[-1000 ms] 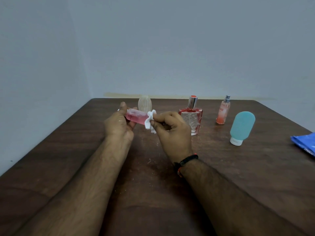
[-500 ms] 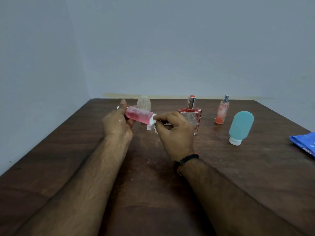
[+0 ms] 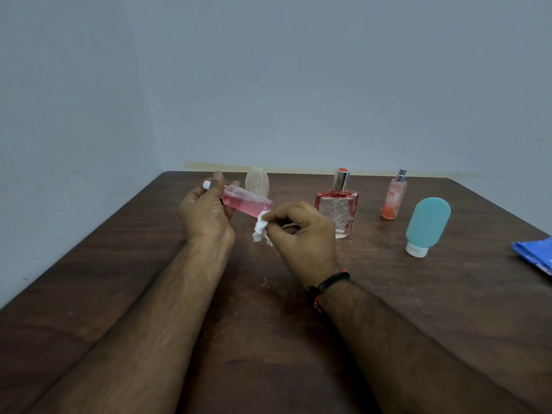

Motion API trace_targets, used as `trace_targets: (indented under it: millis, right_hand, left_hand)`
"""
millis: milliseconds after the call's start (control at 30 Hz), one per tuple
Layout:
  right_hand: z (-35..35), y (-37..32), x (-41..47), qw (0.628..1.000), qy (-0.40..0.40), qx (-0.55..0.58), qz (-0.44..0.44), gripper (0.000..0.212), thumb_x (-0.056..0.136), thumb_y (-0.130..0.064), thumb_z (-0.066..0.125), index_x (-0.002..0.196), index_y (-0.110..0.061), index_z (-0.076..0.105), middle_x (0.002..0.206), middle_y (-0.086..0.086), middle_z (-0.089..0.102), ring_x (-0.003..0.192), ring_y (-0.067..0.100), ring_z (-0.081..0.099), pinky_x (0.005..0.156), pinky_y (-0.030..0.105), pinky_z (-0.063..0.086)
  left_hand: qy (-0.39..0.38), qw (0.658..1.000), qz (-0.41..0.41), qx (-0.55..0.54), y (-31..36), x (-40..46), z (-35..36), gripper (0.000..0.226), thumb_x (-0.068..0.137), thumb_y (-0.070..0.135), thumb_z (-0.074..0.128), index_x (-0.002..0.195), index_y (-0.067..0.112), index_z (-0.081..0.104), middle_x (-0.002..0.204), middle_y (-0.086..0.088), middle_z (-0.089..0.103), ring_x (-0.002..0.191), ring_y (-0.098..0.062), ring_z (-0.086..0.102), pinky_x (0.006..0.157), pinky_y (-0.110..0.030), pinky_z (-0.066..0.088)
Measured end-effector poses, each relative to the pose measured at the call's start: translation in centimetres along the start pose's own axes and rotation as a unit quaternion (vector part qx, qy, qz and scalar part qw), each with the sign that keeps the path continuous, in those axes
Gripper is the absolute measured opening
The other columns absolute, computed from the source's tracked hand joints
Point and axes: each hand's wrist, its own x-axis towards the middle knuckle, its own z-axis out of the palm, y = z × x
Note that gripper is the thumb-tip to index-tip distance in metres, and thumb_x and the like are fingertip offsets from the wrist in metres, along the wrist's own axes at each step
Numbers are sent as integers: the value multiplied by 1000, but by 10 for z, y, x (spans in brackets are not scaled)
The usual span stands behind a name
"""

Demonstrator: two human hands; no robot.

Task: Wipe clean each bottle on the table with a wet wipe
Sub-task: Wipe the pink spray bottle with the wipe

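1. Head view: left hand [image 3: 206,213] grips the pink bottle [image 3: 246,201] above the table [image 3: 119,258].
2. Right hand [image 3: 301,234], pinching the wet wipe [image 3: 261,230], has slid from the bottle's side to its base.
3. This bottle's wipe looks nearly finished.

A pink bottle [image 3: 246,202] is held above the table [image 3: 119,264] by the left hand [image 3: 206,215], its white cap pointing far left. A white wipe [image 3: 261,230] is pinched by the right hand [image 3: 301,234] against the bottle's base. Four further bottles are stood behind: ribbed clear [image 3: 257,181], square glass [image 3: 337,206], slim spray [image 3: 394,195], teal tube [image 3: 427,225]. A blue packet [image 3: 534,256] is partly seen at the right edge.
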Motion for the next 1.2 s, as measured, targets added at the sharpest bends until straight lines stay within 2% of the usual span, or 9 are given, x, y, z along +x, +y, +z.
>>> trace_targets:
  millis: [200, 367, 467, 600, 700, 867, 967, 1067, 1200]
  right_hand:
    - [-2, 1, 0, 1000, 16, 0, 14, 15, 80, -8, 75, 86, -21, 77, 86, -10, 67, 80, 2, 63, 66, 10, 50]
    - [-1, 2, 0, 999, 17, -7, 32, 15, 79, -9, 76, 85, -23, 77, 84, -14, 64, 81, 0, 61, 65, 5, 46]
    - [-1, 3, 1, 999, 13, -5, 41, 15, 79, -9, 76, 85, -22, 78, 85, -10, 66, 78, 1, 61, 64, 5, 46]
    - [-1, 4, 1, 999, 8, 6, 52, 17, 77, -6, 75, 83, -22, 77, 84, -10, 65, 76, 4, 61, 61, 5, 46]
    - [-2, 3, 0, 998, 1, 13, 56, 19, 76, -3, 73, 82, -21, 77, 81, -11, 64, 73, 2, 59, 61, 5, 45]
    - [-2, 4, 2, 998, 3, 12, 55, 18, 77, -3, 71, 84, -18, 76, 80, -10, 63, 73, 0, 57, 62, 4, 44]
    - [-4, 6, 2, 999, 12, 16, 50, 15, 80, -7, 73, 88, -19, 75, 84, -6, 66, 77, 1, 59, 63, 5, 45]
    - [-3, 6, 3, 999, 20, 20, 33, 16, 83, -10, 72, 95, -21, 74, 89, -6, 68, 82, -2, 60, 68, 5, 47]
    - [-3, 8, 6, 997, 48, 41, 39, 16, 84, -9, 72, 97, -19, 74, 92, -4, 71, 82, 1, 63, 69, 8, 49]
  left_hand:
    - [-50, 996, 63, 29, 2, -1, 0, 29, 86, 7, 75, 112, -2, 64, 73, 1, 75, 78, -23, 77, 72, -40, 63]
    - [-96, 983, 124, 93, 5, -3, -2, 37, 88, 9, 74, 119, -7, 60, 96, -14, 70, 83, -22, 74, 77, -41, 62]
    - [-123, 976, 146, 109, 7, -3, -2, 30, 88, 8, 72, 113, -2, 60, 93, -11, 71, 78, -17, 74, 72, -36, 61]
    - [-161, 970, 142, 110, 8, -5, -3, 25, 90, 6, 70, 112, 1, 59, 90, -10, 72, 80, -18, 75, 75, -38, 62]
    - [-184, 967, 132, 116, 10, -5, -4, 17, 90, 5, 69, 105, 7, 62, 82, 1, 75, 79, -15, 75, 76, -39, 62]
    - [-256, 945, 128, 159, 1, -15, -1, 19, 88, -2, 68, 106, 2, 61, 89, -13, 69, 79, -26, 72, 73, -41, 62]
    - [-267, 941, 130, 161, 0, -16, 1, 18, 88, -2, 69, 104, 4, 62, 90, -12, 70, 80, -24, 73, 69, -35, 60]
    - [-294, 931, 122, 178, -4, -17, -1, 21, 85, -3, 72, 103, 3, 64, 96, -16, 69, 85, -29, 72, 77, -41, 61]
    - [-320, 920, 106, 197, -11, -19, -2, 24, 79, 5, 77, 101, 13, 72, 104, -10, 74, 96, -23, 72, 80, -35, 59]
